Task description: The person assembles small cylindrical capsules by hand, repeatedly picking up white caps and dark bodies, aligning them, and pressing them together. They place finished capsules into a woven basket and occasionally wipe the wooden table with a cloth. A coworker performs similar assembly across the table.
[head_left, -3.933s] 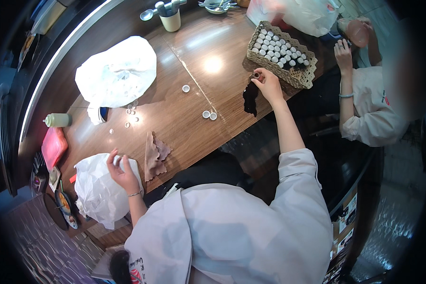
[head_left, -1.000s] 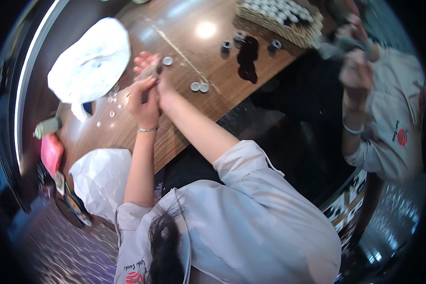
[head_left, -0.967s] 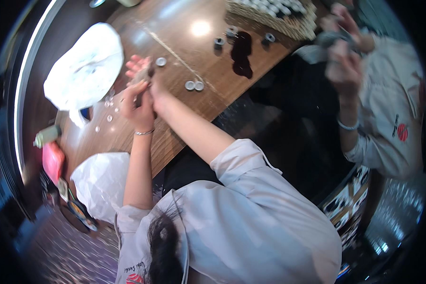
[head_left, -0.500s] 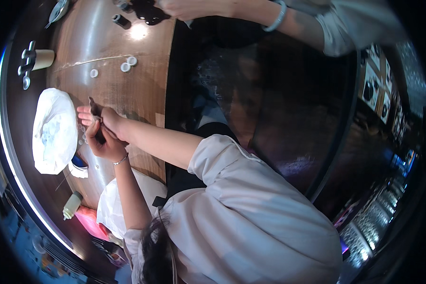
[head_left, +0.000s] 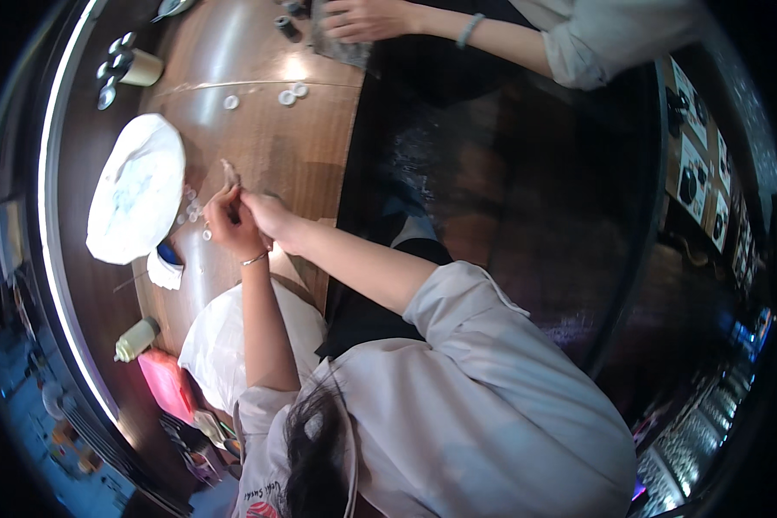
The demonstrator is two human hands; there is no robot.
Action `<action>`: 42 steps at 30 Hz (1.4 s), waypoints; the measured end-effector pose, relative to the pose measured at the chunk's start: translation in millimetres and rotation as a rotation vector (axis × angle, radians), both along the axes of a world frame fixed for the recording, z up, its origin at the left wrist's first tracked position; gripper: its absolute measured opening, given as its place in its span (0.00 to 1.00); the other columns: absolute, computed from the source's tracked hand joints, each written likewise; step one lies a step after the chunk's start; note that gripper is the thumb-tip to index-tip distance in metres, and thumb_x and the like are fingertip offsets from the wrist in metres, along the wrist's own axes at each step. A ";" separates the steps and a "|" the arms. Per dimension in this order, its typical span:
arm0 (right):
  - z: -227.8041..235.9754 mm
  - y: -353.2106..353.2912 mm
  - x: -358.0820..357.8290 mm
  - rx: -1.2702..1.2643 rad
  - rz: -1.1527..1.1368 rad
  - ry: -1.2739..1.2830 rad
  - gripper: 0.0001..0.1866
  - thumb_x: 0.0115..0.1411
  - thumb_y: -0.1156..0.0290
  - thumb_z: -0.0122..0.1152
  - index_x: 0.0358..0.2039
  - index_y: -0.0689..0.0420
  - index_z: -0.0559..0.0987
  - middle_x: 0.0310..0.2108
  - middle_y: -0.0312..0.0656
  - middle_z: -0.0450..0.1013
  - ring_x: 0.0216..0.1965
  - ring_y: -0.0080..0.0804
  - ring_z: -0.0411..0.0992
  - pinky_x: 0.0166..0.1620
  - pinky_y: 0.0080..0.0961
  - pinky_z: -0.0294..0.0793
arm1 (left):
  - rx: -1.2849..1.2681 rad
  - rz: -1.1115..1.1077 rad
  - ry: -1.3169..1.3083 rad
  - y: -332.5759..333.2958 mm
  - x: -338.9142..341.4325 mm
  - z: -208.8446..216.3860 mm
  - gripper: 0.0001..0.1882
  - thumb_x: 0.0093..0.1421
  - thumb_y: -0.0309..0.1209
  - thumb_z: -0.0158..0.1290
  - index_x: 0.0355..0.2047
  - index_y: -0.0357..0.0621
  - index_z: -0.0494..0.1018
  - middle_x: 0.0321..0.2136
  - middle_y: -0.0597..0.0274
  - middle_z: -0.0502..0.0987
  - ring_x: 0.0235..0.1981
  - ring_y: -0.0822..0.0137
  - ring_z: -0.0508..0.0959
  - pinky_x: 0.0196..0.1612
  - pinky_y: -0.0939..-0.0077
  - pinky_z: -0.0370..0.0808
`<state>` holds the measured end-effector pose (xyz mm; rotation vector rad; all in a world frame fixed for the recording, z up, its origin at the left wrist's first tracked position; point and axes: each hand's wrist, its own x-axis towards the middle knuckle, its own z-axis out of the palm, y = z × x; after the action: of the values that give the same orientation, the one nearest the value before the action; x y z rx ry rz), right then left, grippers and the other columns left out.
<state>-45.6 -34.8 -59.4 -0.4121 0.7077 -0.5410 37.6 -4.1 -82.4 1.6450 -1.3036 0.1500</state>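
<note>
My left hand, with a bracelet at its wrist, is closed and pressed against my right hand over the wooden table. A limp, brownish strip, perhaps cloth, sticks up from between the two hands. The fingers of my right hand are partly hidden behind the left one, and what it holds cannot be made out. Beside my hands lie several small white round caps. Just past them sits a white plastic bag, opened wide like a bowl, with pale bluish contents.
Across the top, another person's hand rests on a grey cloth near small dark bottles. More caps lie mid-table. A cup with spoons, a squeeze bottle, a pink package and another white bag stand around.
The view has shifted, so the table appears farther right and up. My right hand's outstretched fingers have gone behind my left hand. The other person's hand now lies flatter, on the grey cloth.
</note>
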 end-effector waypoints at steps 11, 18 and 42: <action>6.0 -39.5 -58.8 0.049 0.361 -0.235 0.40 0.72 0.39 0.34 0.68 0.62 0.61 0.67 0.50 0.62 0.64 0.40 0.65 0.64 0.39 0.68 | -0.191 0.029 0.987 5.0 44.8 4.1 0.11 0.66 0.19 0.51 0.47 0.42 0.69 0.39 0.64 0.78 0.40 0.74 0.78 0.43 0.81 0.74; 13.9 -101.5 -57.5 0.296 0.244 -0.472 0.47 0.68 0.31 0.28 0.70 0.60 0.56 0.70 0.52 0.57 0.69 0.43 0.57 0.67 0.45 0.61 | -0.327 -0.052 1.335 2.2 28.3 56.3 0.13 0.68 0.19 0.49 0.51 0.44 0.66 0.45 0.63 0.76 0.45 0.74 0.76 0.46 0.80 0.75; 10.0 -129.8 -7.3 0.070 0.885 -0.075 0.31 0.76 0.48 0.30 0.68 0.57 0.61 0.65 0.41 0.65 0.61 0.30 0.66 0.66 0.32 0.58 | -0.204 0.449 0.863 -51.7 -19.2 1.7 0.16 0.62 0.12 0.48 0.50 0.36 0.70 0.44 0.58 0.79 0.47 0.71 0.80 0.51 0.79 0.76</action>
<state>-53.0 -164.7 -49.4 -0.5841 0.4072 0.3024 18.4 -55.7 -80.7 1.5297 -0.2563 -0.1492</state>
